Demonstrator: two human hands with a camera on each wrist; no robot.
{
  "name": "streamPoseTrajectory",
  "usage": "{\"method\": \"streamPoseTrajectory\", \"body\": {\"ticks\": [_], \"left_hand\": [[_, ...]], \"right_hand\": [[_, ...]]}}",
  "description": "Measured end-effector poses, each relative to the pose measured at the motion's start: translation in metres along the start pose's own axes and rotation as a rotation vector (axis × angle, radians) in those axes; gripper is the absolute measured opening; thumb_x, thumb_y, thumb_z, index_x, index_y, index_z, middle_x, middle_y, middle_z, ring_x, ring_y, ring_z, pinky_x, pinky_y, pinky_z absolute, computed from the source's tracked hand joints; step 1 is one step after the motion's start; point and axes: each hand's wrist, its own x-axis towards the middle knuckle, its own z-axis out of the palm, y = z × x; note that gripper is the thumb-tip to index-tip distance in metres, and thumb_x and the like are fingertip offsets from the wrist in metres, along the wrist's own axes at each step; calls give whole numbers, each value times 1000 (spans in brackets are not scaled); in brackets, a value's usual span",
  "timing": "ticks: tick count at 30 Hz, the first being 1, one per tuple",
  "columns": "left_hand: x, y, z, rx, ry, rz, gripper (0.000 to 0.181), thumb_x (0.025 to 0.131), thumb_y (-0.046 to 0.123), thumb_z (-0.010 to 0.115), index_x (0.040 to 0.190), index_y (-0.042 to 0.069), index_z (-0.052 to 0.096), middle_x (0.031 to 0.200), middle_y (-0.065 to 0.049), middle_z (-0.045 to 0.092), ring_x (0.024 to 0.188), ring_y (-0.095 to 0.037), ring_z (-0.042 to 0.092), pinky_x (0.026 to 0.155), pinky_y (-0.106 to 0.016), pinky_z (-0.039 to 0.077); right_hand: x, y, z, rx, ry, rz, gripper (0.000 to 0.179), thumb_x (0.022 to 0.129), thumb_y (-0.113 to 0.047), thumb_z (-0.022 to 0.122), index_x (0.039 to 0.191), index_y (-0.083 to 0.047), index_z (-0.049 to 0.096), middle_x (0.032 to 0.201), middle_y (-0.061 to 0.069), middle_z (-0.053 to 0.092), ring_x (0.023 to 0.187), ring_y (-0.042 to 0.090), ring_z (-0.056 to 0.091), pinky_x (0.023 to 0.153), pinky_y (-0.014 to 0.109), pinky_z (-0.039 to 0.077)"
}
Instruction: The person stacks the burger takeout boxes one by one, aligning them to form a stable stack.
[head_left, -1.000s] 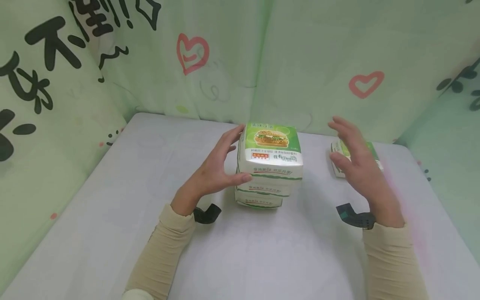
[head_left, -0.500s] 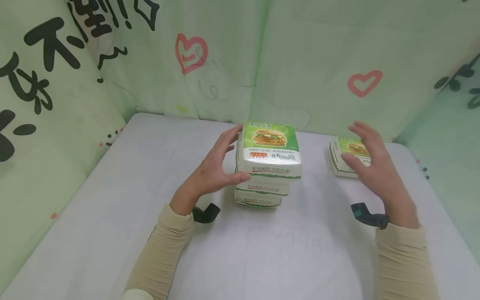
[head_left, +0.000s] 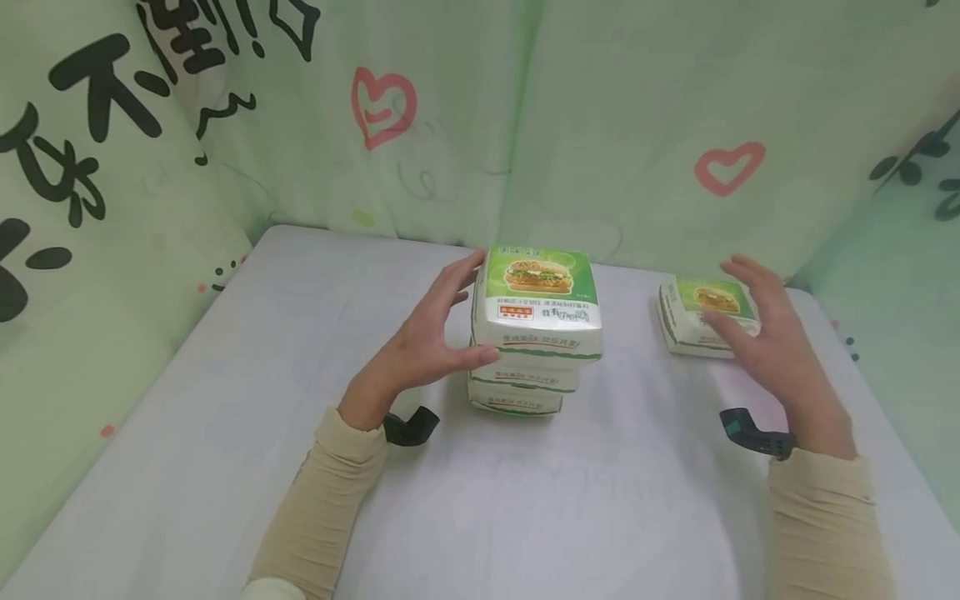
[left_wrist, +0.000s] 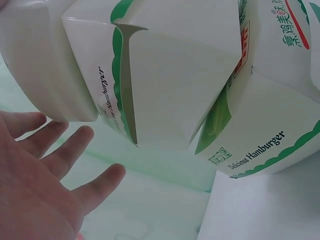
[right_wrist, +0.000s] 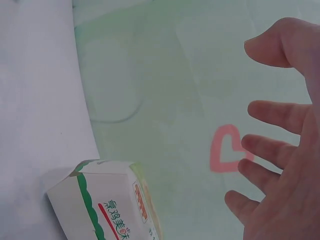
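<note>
Three white and green hamburger boxes stand in a stack near the middle of the table, the top box [head_left: 543,292] jutting out over the lower boxes [head_left: 517,403]. My left hand [head_left: 416,342] is at the stack's left side, thumb by the front corner and fingers by the back one. In the left wrist view the spread fingers [left_wrist: 65,145] lie close along the boxes' edges. A single hamburger box [head_left: 678,321] lies to the right. Over its right side is my right hand [head_left: 783,350], fingers spread, nothing held; the right wrist view shows a gap between hand and box.
A white-covered table [head_left: 585,517] carries everything. Behind it and at both sides hangs a pale green curtain [head_left: 622,100] with hearts and black lettering. Each wrist wears a dark strap [head_left: 753,435].
My right hand has moved to the right, uncovering more of the single box. My left hand and the stack have stayed put.
</note>
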Motion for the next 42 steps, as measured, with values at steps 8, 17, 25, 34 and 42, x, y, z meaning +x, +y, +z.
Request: {"method": "streamPoseTrajectory", "body": {"ticks": [8,17,25,34,42], "left_hand": [[0,0,-1,-5,0,3,100,80,37,75,159,22,17,162,6,23,146,-16,32,118,-47,33],[1,2,-1,3,-1,-3,101,79,28,78,159,23,17,161,5,24,146,-17,32,118,-49,33],[0,2,-1,-2,-3,-11,100,79,30,77,159,22,17,161,4,24,146,-17,32,118,-48,33],[-1,1,0,-8,-5,-15,100,79,33,76,159,22,17,162,4,23,146,-18,32,118,-49,33],[0,2,-1,4,-9,-35,102,79,30,78,159,20,17,162,6,23,146,-15,32,118,-43,33]], "right_hand": [[4,8,1,-13,-18,26,66,100,-25,54,158,-19,23,168,6,9,153,40,6,115,73,8],[12,30,-1,-37,-108,94,76,99,-37,57,160,-16,17,168,14,3,152,45,3,113,75,8],[24,51,-7,-125,-255,132,93,94,-43,63,160,-11,6,164,25,-6,148,52,-2,108,80,8],[32,66,-7,-151,-331,154,104,91,-45,67,159,-8,-1,163,27,-13,146,55,-3,107,80,9],[30,71,8,-148,-329,165,101,91,-50,65,159,-5,6,163,28,-4,145,56,4,107,77,14]]}}
